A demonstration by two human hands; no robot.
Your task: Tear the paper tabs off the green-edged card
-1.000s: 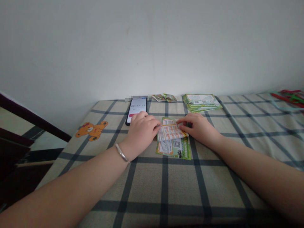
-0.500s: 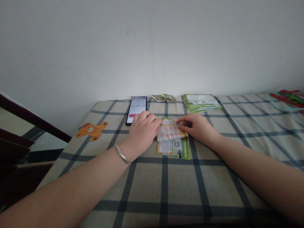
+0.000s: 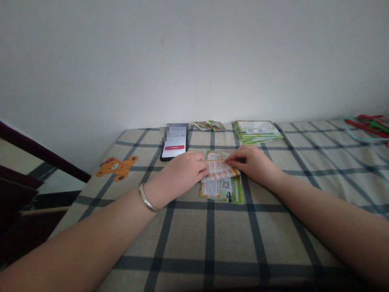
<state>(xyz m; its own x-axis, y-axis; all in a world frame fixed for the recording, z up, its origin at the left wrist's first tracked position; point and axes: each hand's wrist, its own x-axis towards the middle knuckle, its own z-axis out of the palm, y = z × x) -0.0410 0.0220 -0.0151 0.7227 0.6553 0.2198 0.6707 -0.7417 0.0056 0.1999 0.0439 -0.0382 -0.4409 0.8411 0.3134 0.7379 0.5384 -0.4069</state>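
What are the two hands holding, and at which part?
One green leaflet, by its folded-over top flap: the left hand holds the flap's left edge, the right hand its upper right edge.

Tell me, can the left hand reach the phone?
Probably yes. The phone lies just beyond the left hand, with nothing between them, though that hand's grip is busy holding the leaflet.

Two bare hands and forearms, uncovered all the way to the lower edge of view. Left hand (image 3: pixel 182 172): one thin silver bangle (image 3: pixel 146 198) on the wrist, plain smooth metal, rounded band, shiny with a pale glint, loose fit. Right hand (image 3: pixel 255 164): wrist and forearm bare. Fingernails too small to make out.
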